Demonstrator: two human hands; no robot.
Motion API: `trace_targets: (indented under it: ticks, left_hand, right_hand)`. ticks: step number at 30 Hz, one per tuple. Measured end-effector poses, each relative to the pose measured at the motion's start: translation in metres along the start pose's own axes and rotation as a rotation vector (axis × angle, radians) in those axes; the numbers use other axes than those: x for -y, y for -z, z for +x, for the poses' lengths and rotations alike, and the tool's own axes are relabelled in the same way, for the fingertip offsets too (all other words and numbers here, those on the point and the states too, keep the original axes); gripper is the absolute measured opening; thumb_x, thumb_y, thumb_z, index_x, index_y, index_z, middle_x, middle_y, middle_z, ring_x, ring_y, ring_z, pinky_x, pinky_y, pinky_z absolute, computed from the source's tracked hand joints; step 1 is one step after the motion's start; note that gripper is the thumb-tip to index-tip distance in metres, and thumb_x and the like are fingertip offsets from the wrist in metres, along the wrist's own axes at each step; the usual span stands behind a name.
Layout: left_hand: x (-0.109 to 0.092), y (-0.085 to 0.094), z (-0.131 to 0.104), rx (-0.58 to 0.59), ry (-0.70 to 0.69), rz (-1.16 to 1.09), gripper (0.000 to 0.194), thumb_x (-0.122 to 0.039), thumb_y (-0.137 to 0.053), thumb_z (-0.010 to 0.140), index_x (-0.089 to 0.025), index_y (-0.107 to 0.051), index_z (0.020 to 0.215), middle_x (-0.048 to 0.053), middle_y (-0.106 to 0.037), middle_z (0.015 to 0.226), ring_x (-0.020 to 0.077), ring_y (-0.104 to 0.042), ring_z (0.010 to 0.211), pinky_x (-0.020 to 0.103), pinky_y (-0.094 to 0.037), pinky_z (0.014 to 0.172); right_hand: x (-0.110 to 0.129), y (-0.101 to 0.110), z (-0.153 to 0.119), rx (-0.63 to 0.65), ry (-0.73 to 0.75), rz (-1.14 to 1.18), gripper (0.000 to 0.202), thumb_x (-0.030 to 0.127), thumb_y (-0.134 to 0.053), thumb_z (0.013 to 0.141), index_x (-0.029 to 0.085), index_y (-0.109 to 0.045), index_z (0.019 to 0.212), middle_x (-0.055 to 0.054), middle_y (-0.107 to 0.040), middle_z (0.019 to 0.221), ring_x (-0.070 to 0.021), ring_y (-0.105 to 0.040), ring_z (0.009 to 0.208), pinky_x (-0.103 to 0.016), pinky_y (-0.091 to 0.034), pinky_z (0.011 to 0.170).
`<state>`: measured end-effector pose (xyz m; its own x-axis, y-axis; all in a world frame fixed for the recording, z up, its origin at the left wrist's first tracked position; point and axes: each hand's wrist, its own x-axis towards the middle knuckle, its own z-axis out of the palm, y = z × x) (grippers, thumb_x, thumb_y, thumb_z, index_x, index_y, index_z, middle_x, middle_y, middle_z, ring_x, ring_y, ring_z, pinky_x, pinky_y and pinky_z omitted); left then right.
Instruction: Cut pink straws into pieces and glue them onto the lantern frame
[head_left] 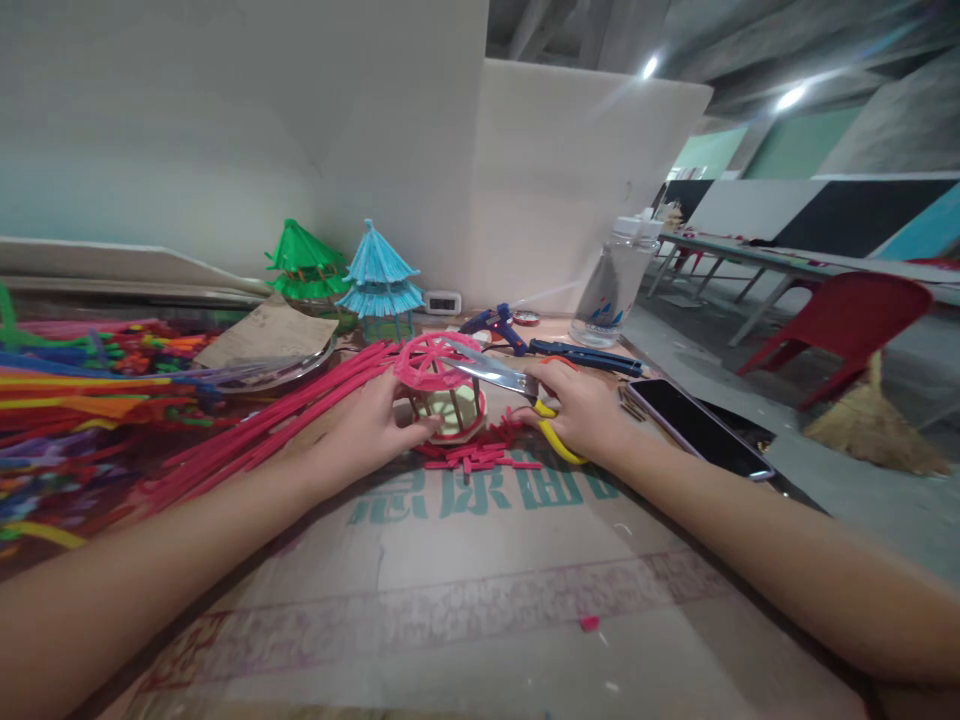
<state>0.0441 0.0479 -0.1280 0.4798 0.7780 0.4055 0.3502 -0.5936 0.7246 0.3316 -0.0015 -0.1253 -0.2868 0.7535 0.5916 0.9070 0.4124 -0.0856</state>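
Note:
My left hand (375,420) is closed around the side of a small model pavilion (431,362), its thumb at the base. Pink spokes form the pavilion's wheel-like top, with thin posts below and a pale floor. My right hand (574,400) grips scissors (499,374) with yellow handles. Their blades point left across the pavilion's top; I cannot tell whether they touch it. Short cut pink pieces (480,458) lie just in front of the pavilion. Long pink pipe cleaners (277,435) run beside and under my left forearm.
Green (300,262) and blue (379,270) model pavilions stand behind. A glue gun (495,325), clear bottle (611,285) and dark blue long-handled tool (585,356) lie beyond my right hand, a phone (701,425) to its right. Multicoloured pipe cleaners (82,390) pile up left.

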Motion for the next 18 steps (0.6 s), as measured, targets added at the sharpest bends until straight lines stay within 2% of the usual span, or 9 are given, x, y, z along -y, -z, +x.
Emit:
trace_targets:
  ticks: [5, 11, 18]
  left_hand:
    - [0.006, -0.003, 0.0, 0.013, 0.001, -0.08, 0.05, -0.038, -0.072, 0.082, -0.019, -0.057, 0.125, 0.011, -0.069, 0.122, 0.0297, -0.067, 0.115, 0.05, -0.054, 0.102]
    - [0.013, -0.006, 0.001, 0.024, 0.033, -0.194, 0.04, -0.034, -0.069, 0.083, -0.019, -0.058, 0.118, 0.01, -0.069, 0.121, 0.0265, -0.068, 0.113, 0.045, -0.056, 0.099]
    - [0.009, -0.005, 0.002, 0.011, 0.025, -0.218, 0.047, -0.032, -0.071, 0.082, -0.019, -0.055, 0.124, 0.011, -0.066, 0.129, 0.026, -0.067, 0.116, 0.044, -0.055, 0.102]
  right_hand:
    - [-0.004, 0.003, 0.003, -0.038, 0.075, -0.058, 0.04, 0.058, -0.065, 0.088, 0.02, -0.07, 0.102, -0.007, -0.072, 0.086, -0.0229, -0.066, 0.078, -0.03, -0.045, 0.068]
    - [-0.007, 0.01, 0.011, -0.067, 0.148, -0.109, 0.04, 0.051, -0.065, 0.091, 0.018, -0.069, 0.114, -0.008, -0.075, 0.087, -0.0214, -0.065, 0.073, -0.029, -0.041, 0.061]
    - [0.002, 0.015, 0.01, 0.002, 0.02, -0.093, 0.031, 0.049, -0.065, 0.091, 0.022, -0.069, 0.107, -0.003, -0.07, 0.074, -0.0184, -0.06, 0.062, -0.028, -0.037, 0.058]
